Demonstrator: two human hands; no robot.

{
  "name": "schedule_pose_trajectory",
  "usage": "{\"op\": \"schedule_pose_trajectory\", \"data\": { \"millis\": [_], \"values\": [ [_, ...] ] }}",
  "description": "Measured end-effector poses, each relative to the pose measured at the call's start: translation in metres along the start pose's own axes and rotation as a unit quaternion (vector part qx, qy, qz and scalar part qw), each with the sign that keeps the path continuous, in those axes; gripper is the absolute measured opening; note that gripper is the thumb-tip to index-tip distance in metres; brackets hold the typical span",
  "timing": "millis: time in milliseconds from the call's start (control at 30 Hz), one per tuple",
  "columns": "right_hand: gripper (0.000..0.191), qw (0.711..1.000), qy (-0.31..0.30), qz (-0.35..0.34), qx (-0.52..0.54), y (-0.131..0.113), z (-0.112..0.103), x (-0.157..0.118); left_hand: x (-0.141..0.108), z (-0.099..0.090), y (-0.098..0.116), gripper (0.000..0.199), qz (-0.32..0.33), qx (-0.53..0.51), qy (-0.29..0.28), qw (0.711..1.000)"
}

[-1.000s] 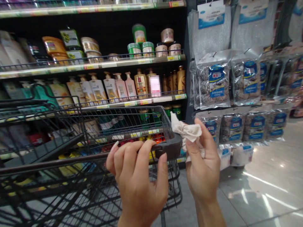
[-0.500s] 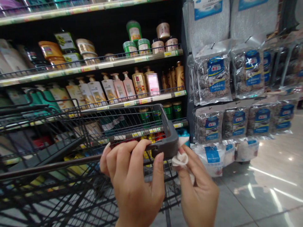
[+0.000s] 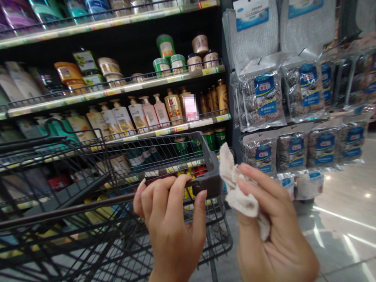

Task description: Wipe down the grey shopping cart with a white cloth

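Observation:
A dark wire shopping cart (image 3: 117, 199) fills the left and middle of the view. My left hand (image 3: 173, 223) curls its fingers over the cart's top rail, close to the grey plastic corner (image 3: 210, 184). Just right of that corner, my right hand (image 3: 270, 219) pinches a crumpled white wipe (image 3: 242, 199) between thumb and fingers. One end of the wipe sticks up toward the corner; part of it is tucked into the palm. A small gap seems to separate my right hand from the cart.
Shelves (image 3: 158, 131) of pump bottles (image 3: 173, 107) and jars (image 3: 166, 47) stand behind the cart. Packs of steel wool scourers (image 3: 261, 100) hang at the right, above a shiny tiled floor (image 3: 337, 235). Grey cleaning cloths (image 3: 255, 39) hang higher up.
My right hand has pulled away from the cart's corner, to the right and toward me, with the wipe still in it. My left hand stays on the rail.

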State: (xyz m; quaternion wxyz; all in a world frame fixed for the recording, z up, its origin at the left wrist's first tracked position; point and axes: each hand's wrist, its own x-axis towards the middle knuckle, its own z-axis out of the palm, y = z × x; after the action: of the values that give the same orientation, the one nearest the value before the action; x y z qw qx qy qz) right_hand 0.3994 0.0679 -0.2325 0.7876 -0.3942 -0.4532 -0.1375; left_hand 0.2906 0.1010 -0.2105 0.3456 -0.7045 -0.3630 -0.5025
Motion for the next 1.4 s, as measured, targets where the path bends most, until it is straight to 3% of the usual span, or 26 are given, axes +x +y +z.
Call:
{"op": "schedule_pose_trajectory", "data": {
  "millis": [133, 267, 467, 633, 833, 967, 1100, 1200, 1400],
  "values": [
    [0.031, 0.973, -0.173, -0.151, 0.016, 0.013, 0.006, 0.009, 0.000, 0.000, -0.001, 0.026, 0.002, -0.006, -0.010, 1.000],
    [0.031, 0.949, -0.242, -0.201, -0.015, 0.022, 0.006, 0.005, 0.000, 0.000, -0.003, 0.026, -0.005, -0.016, -0.012, 1.000],
    [0.026, 0.958, -0.195, -0.205, -0.039, 0.024, 0.009, 0.000, 0.000, -0.001, -0.003, 0.026, 0.008, -0.012, -0.021, 1.000],
    [0.025, 0.975, -0.088, -0.195, -0.059, 0.031, 0.012, 0.001, 0.001, 0.000, -0.003, 0.027, -0.002, -0.008, -0.018, 1.000],
    [0.026, 0.997, -0.035, -0.066, -0.027, 0.050, 0.006, -0.001, 0.001, -0.002, -0.004, 0.026, 0.004, 0.000, -0.014, 1.000],
    [0.024, 1.000, 0.004, -0.026, -0.005, 0.030, -0.004, -0.004, 0.001, -0.001, -0.004, 0.026, 0.003, -0.001, -0.010, 1.000],
    [0.022, 0.997, -0.057, -0.060, 0.007, 0.008, -0.002, -0.006, 0.001, 0.001, -0.003, 0.026, 0.000, -0.002, -0.007, 1.000],
    [0.016, 0.992, -0.098, -0.077, -0.007, 0.007, 0.007, -0.009, 0.000, 0.001, -0.002, 0.023, -0.009, -0.006, -0.005, 1.000],
    [0.019, 0.998, -0.030, -0.047, -0.010, 0.020, 0.020, -0.015, 0.001, 0.000, -0.002, 0.026, -0.014, -0.004, -0.015, 1.000]
  ]
}}
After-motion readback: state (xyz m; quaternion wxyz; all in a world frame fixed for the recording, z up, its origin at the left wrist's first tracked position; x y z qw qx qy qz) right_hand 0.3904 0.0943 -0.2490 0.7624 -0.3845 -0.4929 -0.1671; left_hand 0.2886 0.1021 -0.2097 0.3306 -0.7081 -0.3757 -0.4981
